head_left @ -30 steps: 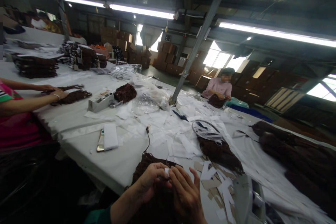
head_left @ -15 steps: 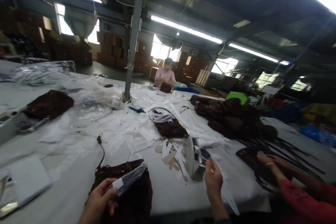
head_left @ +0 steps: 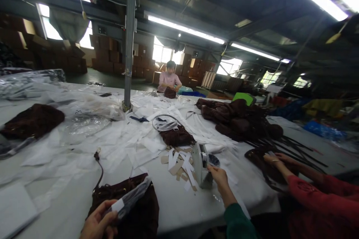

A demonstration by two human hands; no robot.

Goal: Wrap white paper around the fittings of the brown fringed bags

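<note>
Brown cloth is showing low in the head view, making up a dark, floppy bag (head_left: pixel 148 209) that is lying on the wide white table (head_left: pixel 176 211). The left hand (head_left: pixel 99 220) is closing its thumb and fingers on a long, dark bundle in cloudy plastic (head_left: pixel 135 196) and is holding it over the bag. The right hand (head_left: pixel 220 179) is bending its fingertips close together at a hard, grey tape holder (head_left: pixel 199 168); whether they are pinching any tape is too small to tell. A small white paper piece (head_left: pixel 117 205) is already sitting on the bundle, so that part is looking done. Taping is seeming unfinished, and the bundle is not lying inside the bag. White and tan paper strips (head_left: pixel 183 170) are lying beside the tape holder. Nearby, a co-worker's hands (head_left: pixel 276 158) are touching another brown bag (head_left: pixel 254 154).
</note>
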